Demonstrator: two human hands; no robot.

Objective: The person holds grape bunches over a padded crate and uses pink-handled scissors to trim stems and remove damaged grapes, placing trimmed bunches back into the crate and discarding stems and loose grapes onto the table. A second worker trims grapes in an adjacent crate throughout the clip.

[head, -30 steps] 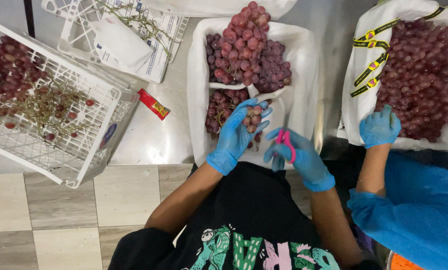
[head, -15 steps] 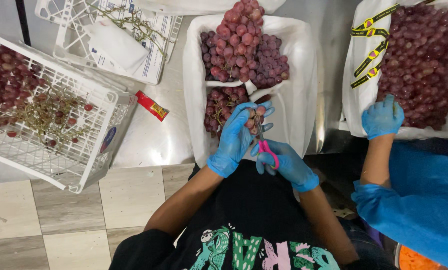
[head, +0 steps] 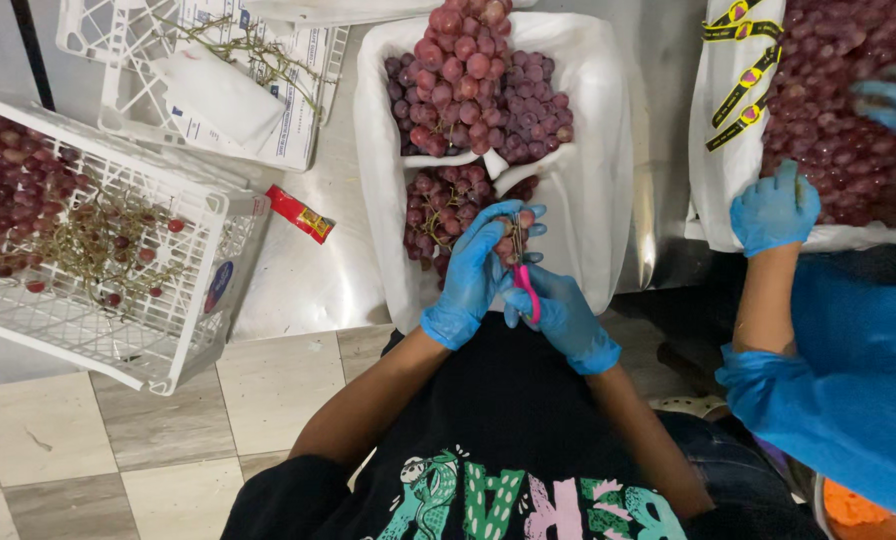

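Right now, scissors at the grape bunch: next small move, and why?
Probably snip one grape stem. The left hand grips the grape bunch over the white-lined box, and the right hand has the pink-handled scissors with blades up at the bunch.

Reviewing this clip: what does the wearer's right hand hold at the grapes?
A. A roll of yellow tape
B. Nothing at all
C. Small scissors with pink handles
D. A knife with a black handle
C: the right hand, in a blue glove, grips pink-handled scissors with the blades pointing up into the grape bunch that the left hand steadies over the white tray.
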